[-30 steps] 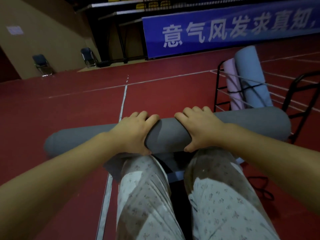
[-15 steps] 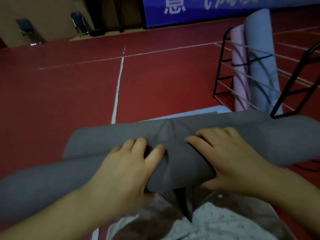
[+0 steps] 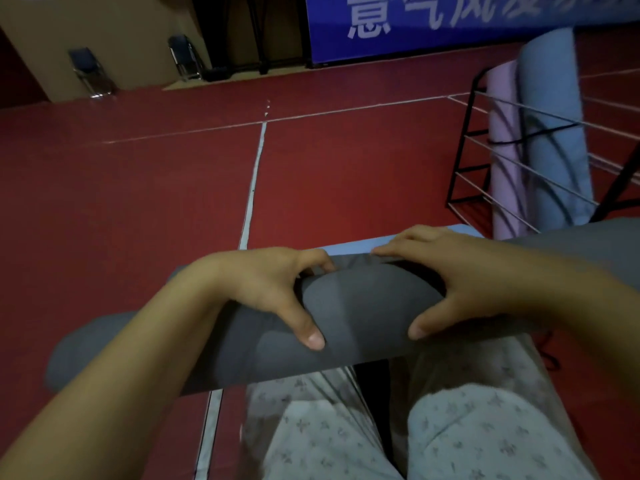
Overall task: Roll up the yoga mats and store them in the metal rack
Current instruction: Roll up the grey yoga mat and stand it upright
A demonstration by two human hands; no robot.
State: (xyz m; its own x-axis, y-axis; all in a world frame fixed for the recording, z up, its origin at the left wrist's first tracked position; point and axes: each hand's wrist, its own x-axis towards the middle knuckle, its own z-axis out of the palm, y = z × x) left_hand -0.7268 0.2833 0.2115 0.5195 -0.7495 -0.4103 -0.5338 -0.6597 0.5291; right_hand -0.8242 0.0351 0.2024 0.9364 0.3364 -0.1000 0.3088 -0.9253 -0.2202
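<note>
Left hand (image 3: pixel 263 289) on grey rolled mat (image 3: pixel 349 323), fingers curled over far side, thumb pressed on near face. Mat lies crosswise over knees, above red floor (image 3: pixel 156 202). Right hand (image 3: pixel 464 282) grips same roll, fingers spread over top, thumb below. Light blue mat (image 3: pixel 353 243) edge flat just behind roll. Far right: metal rack (image 3: pixel 465 161) holding upright pink mat (image 3: pixel 504 161) and blue mat (image 3: pixel 554 133), touching.

Rolled grey mat (image 3: pixel 363 317) crosswise over knees; pink (image 3: pixel 504 161), blue rolls (image 3: pixel 554 133) upright in rack (image 3: pixel 464 157).
</note>
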